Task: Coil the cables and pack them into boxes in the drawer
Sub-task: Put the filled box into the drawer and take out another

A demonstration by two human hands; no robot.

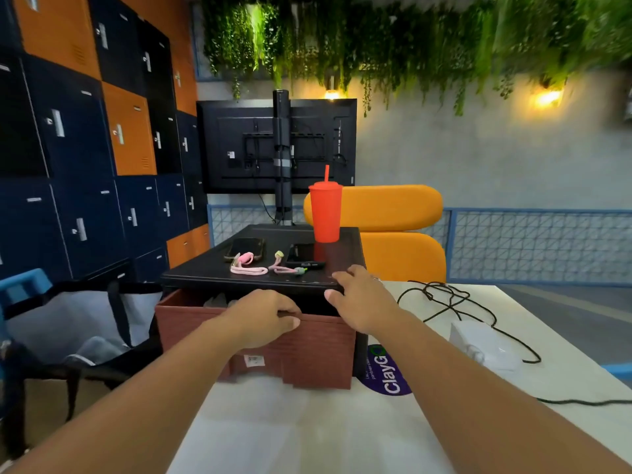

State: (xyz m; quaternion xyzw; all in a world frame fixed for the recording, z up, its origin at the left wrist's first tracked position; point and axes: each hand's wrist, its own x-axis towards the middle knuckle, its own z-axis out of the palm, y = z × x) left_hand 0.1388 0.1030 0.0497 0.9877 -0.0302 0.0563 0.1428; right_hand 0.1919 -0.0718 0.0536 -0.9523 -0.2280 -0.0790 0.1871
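**Drawer Held Open, Cables Waiting**

Low in the frame, on the white desk (307, 436), the left hand (263, 319) had its grip curled over the top edge of the brown drawer (307, 354), which stood partly out. The right hand (362, 299) lay loose-fingered on the black top (205, 273). At centre right the black cable (478, 307) sprawled, apparently light and limp, best lifted near one end. Beyond, the pink cables (249, 269) sat bundled.

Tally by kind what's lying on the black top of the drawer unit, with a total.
Phones: 2, left and right
Pink cables: 2, left and right
Red cup with straw: 1
Total: 5
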